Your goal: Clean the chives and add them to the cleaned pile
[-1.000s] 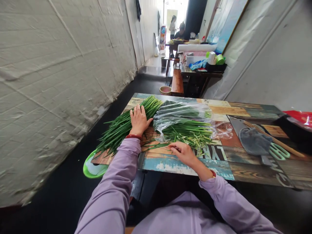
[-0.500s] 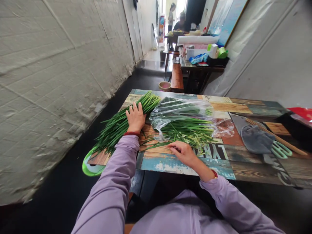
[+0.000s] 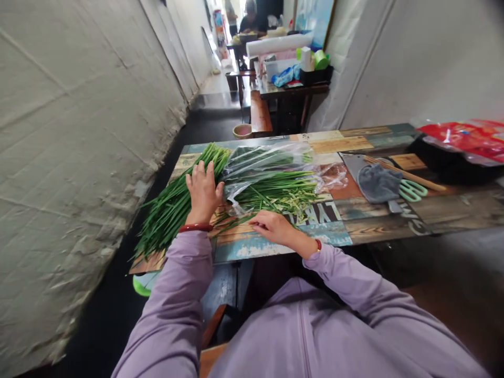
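Note:
A large heap of garlic chives [image 3: 165,210] lies at the left end of the table, some blades hanging past its edge. My left hand [image 3: 202,191] rests on this heap, fingers spread, touching the stems. Beside it, a clear plastic bag [image 3: 255,163] partly covers more chives. In front of the bag is a loose row of chives [image 3: 279,184] with pale trimmings [image 3: 293,205] scattered along it. My right hand [image 3: 273,228] is low over the table near those trimmings, thumb and fingers pinched at the end of a thin green blade [image 3: 236,221].
To the right lie a grey cloth glove [image 3: 378,182], scissors with pale green handles [image 3: 412,190] and a wooden stick [image 3: 425,181]. A black container with red plastic [image 3: 464,139] stands farther right. A green-rimmed basin [image 3: 142,285] shows below the table's left corner. People [image 3: 250,21] are at the back.
The view has swung right, so the table and hands appear farther left. My left hand stays on the heap with its fingers spread; my right hand stays pinched near the trimmings.

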The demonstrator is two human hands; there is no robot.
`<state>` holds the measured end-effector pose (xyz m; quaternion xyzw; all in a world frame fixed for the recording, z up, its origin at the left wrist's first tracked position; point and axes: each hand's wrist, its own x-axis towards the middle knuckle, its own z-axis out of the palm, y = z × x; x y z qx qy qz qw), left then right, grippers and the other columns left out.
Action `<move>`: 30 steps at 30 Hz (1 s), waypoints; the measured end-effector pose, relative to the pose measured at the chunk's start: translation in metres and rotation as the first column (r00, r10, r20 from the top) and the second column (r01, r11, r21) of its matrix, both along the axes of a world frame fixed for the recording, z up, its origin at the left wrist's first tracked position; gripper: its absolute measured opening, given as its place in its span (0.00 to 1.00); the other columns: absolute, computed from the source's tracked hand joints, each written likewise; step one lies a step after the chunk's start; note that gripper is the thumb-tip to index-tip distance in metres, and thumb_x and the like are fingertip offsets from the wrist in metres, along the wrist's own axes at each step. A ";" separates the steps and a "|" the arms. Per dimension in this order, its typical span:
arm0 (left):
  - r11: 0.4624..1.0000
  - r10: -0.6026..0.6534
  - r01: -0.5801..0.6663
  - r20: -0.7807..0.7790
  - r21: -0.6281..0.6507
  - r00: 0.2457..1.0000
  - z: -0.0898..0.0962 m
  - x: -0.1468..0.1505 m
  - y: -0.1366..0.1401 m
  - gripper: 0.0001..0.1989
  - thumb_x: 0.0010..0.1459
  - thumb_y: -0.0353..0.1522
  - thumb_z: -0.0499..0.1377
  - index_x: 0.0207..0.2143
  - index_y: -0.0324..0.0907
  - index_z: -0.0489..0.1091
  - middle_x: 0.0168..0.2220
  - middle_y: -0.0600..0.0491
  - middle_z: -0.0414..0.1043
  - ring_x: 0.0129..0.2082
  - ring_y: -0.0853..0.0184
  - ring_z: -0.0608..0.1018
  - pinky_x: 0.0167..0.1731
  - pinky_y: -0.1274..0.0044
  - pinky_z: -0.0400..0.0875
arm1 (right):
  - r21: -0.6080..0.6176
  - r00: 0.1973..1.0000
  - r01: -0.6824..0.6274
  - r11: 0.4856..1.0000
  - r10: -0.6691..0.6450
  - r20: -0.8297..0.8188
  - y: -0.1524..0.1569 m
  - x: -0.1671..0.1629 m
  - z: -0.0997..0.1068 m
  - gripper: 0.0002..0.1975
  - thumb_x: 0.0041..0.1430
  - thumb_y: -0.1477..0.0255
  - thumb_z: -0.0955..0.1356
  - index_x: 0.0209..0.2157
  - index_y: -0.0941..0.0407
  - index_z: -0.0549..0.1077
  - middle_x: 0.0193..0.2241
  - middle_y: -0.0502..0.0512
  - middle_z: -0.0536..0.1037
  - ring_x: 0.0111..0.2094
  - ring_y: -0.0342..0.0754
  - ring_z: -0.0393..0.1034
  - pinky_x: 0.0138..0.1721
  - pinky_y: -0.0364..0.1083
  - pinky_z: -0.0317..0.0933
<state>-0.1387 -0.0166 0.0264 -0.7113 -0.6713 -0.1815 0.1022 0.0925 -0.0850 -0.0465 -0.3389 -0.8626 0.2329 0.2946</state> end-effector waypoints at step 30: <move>0.814 -0.577 0.577 0.021 -0.072 0.816 -0.034 0.140 -0.066 0.19 0.62 0.31 0.57 0.55 0.39 0.68 0.55 0.42 0.68 0.54 0.55 0.70 0.57 0.62 0.67 | 0.173 0.934 0.347 0.922 -0.356 0.024 -0.003 0.173 0.007 0.09 0.62 0.72 0.67 0.41 0.55 0.80 0.52 0.62 0.78 0.56 0.58 0.69 0.57 0.61 0.61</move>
